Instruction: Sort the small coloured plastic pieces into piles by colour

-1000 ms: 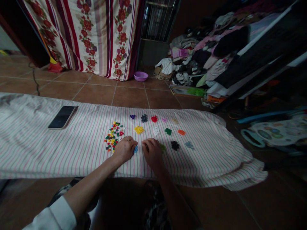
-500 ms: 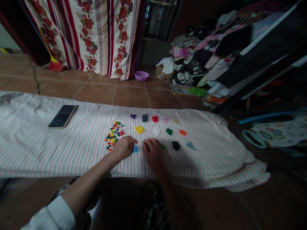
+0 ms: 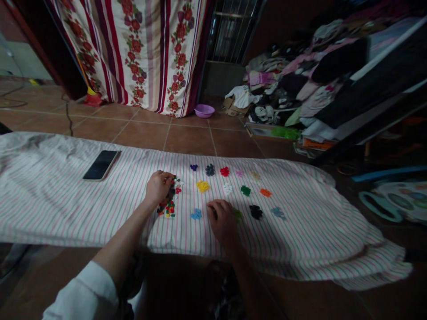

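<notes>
My left hand reaches over the mixed pile of small coloured pieces. Its fingers are pinched together at the pile's far end; whatever is between them is hidden. Curled on the striped cloth, my right hand lies between a light blue heap and a light green heap, which it partly covers. Its fingertips are closed and what they hold cannot be seen. Beyond the hands sit single-colour heaps: yellow, white, dark green and red.
Black, grey-blue and orange heaps lie to the right. A phone rests at the left of the striped cloth. On the floor beyond are a purple basin and piled clothes.
My left hand has gone from the light blue heap, left and away from me, to the mixed pile. My right hand stays beside the heaps. The view has shifted slightly.
</notes>
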A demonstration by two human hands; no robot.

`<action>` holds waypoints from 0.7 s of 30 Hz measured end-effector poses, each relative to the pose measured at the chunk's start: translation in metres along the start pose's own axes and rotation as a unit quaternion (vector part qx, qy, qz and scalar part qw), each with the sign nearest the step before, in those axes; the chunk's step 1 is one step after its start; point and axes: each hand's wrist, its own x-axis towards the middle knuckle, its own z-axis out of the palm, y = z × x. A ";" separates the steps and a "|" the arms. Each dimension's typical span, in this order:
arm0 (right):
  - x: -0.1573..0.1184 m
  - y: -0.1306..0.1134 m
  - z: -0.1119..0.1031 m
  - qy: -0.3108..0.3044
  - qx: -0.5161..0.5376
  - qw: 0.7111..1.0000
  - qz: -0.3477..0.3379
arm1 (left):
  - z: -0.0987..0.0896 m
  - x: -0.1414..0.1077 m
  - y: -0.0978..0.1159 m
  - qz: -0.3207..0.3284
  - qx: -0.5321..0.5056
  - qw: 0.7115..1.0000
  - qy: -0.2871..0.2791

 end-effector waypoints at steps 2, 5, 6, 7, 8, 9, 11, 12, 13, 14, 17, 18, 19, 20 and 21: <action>0.000 0.001 0.000 -0.001 0.000 1.000 0.002 | -0.002 0.007 -0.011 -0.010 0.025 1.000 0.006; -0.001 0.002 0.001 0.000 0.000 1.000 -0.001 | -0.002 0.011 -0.025 0.009 0.047 0.999 0.001; -0.001 0.002 0.001 0.000 0.000 1.000 -0.003 | -0.001 0.012 -0.029 0.016 0.051 0.999 -0.004; -0.001 0.002 0.001 0.001 0.000 1.000 -0.004 | 0.000 0.012 -0.032 0.023 0.053 0.998 -0.009; -0.001 0.002 0.001 0.002 -0.001 1.000 -0.005 | 0.001 0.012 -0.035 0.029 0.055 0.998 -0.013; -0.001 0.002 0.001 0.003 -0.001 1.000 -0.006 | 0.001 0.013 -0.037 0.036 0.055 0.998 -0.018; 0.000 0.001 0.001 0.007 -0.003 1.000 -0.005 | 0.001 0.013 -0.041 0.048 0.054 0.997 -0.027; 0.000 0.001 0.001 0.009 -0.003 1.000 -0.004 | 0.001 0.013 -0.042 0.050 0.052 0.997 -0.031; 0.000 0.000 0.000 0.011 -0.003 1.000 -0.003 | 0.001 0.013 -0.042 0.048 0.052 0.997 -0.033; 0.000 0.000 0.000 0.012 -0.002 1.000 -0.003 | 0.000 0.013 -0.042 0.044 0.052 0.997 -0.035; 0.000 -0.001 -0.001 0.008 -0.002 1.000 -0.003 | 0.000 0.013 -0.040 0.025 0.063 0.997 -0.032; 0.000 -0.002 -0.001 0.005 -0.003 1.000 -0.002 | 0.001 0.013 -0.039 0.021 0.071 0.997 -0.030; 0.001 -0.002 -0.002 0.002 -0.003 1.000 -0.001 | 0.001 0.013 -0.038 0.017 0.079 0.996 -0.027; 0.001 -0.002 -0.002 0.000 -0.002 1.000 0.000 | 0.002 0.013 -0.037 0.014 0.087 0.996 -0.023; 0.000 -0.002 -0.002 -0.002 -0.001 1.000 0.000 | 0.002 0.012 -0.036 0.011 0.094 0.995 -0.019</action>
